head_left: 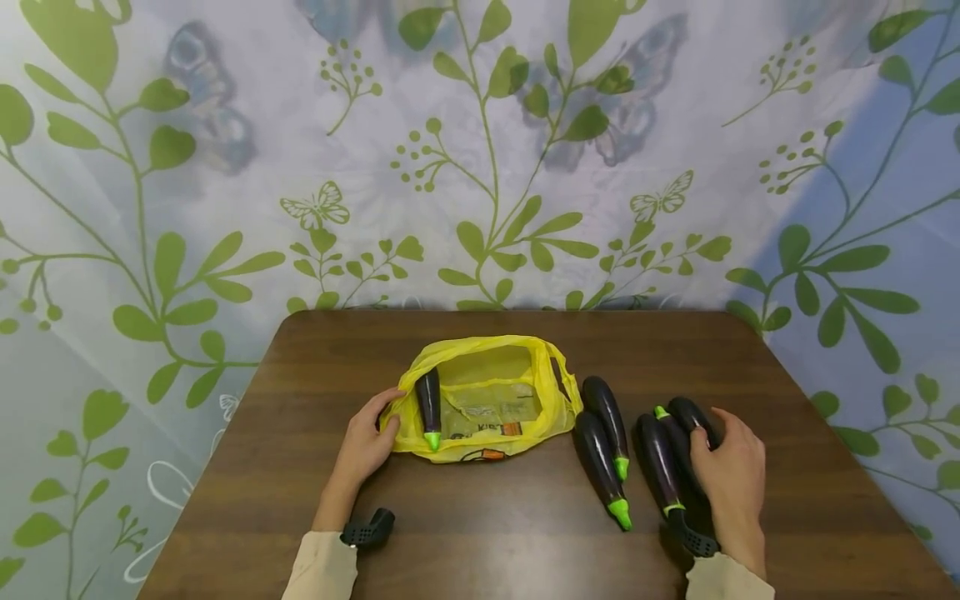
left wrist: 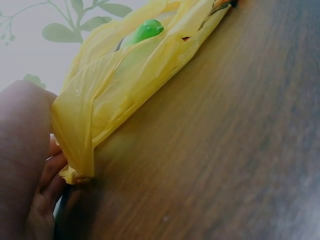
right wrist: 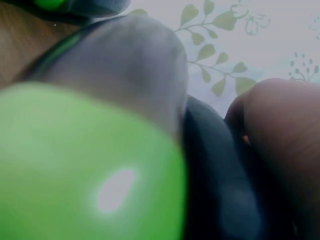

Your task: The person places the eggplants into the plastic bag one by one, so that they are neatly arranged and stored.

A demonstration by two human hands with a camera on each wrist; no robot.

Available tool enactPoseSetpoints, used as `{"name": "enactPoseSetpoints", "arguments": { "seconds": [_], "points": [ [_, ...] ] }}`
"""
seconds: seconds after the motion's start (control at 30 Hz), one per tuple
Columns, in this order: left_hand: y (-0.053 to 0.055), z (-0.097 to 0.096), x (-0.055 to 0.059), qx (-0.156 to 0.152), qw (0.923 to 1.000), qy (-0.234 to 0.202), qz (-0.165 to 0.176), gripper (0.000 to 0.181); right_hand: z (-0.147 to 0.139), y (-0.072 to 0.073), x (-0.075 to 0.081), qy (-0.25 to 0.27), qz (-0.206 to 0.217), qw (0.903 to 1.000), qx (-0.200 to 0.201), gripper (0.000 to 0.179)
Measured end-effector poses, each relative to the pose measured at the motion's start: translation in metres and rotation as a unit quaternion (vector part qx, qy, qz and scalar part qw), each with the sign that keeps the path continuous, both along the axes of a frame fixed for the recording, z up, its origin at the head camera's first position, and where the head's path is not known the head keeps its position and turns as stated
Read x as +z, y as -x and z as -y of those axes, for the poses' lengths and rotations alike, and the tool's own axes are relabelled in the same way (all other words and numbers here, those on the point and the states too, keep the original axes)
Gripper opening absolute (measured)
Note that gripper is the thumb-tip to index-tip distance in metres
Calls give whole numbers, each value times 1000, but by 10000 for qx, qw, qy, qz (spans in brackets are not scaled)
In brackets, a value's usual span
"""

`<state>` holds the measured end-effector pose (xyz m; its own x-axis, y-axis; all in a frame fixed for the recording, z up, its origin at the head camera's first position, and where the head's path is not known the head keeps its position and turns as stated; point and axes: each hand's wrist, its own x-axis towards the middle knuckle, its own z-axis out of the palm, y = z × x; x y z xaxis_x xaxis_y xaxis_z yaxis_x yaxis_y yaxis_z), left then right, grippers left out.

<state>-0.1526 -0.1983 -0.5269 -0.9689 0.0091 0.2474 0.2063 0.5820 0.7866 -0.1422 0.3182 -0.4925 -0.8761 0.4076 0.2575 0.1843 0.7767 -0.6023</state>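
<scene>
A yellow plastic bag lies on the table with its mouth spread wide. My left hand grips the bag's left edge, thumb on the near side; the bunched plastic shows in the left wrist view. Inside, one dark eggplant rests against the left wall, green cap toward me. At the right, my right hand holds an eggplant between thumb and fingers, its lower part hidden by the hand. Close beside it lie two more eggplants, the nearer one with its green cap toward me.
Two eggplants lie side by side just right of the bag, one nearer and one farther. The brown wooden table ends at a leaf-patterned cloth backdrop. Each wrist wears a black camera strap.
</scene>
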Motion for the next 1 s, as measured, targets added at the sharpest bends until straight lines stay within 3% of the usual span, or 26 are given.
{"name": "enactPoseSetpoints", "arguments": {
  "seconds": [0.17,0.47,1.0],
  "points": [
    [-2,3,-2,62,10000,-18,-25,36,2,3,0,124,568,9983,28,51],
    [3,3,3,36,9999,21,-95,36,1,7,6,110,948,9953,128,60],
    [0,0,-1,-55,10000,18,-31,35,-3,-1,-2,-227,969,9948,194,53]
  ]
}}
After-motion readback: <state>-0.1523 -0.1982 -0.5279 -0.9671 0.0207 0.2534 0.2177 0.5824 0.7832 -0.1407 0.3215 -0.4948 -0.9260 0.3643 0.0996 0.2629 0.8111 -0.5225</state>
